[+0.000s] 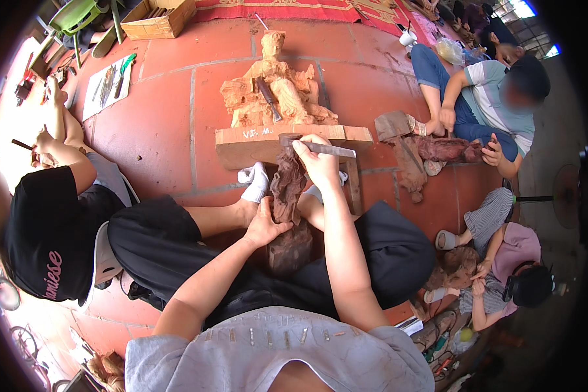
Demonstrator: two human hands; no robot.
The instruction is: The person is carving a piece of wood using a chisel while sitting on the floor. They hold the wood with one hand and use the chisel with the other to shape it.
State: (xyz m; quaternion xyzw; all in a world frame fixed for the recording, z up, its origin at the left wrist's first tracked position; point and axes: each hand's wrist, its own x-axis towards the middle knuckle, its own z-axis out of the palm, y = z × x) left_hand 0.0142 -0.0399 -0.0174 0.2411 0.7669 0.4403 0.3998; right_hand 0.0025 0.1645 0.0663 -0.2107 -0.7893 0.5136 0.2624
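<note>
A dark brown wooden carving (287,186) stands upright between my legs, its blocky base low down by my lap. My left hand (268,226) is closed around the lower part of the carving, thumb pointing up. Near the carving's top, my right hand (320,162) grips a flat grey metal chisel (333,150). One end of the chisel sticks out to the right; the other is at the carving's upper part, where exact contact cannot be made out.
Ahead, a pale wooden seated figure (277,85) rests on a thick wooden block (333,134), with a dark-handled tool (266,98) lying against it. Co-workers sit at left and right, one with a reddish carving (447,149). Tools lie on a white sheet (108,85) near a cardboard box (157,25).
</note>
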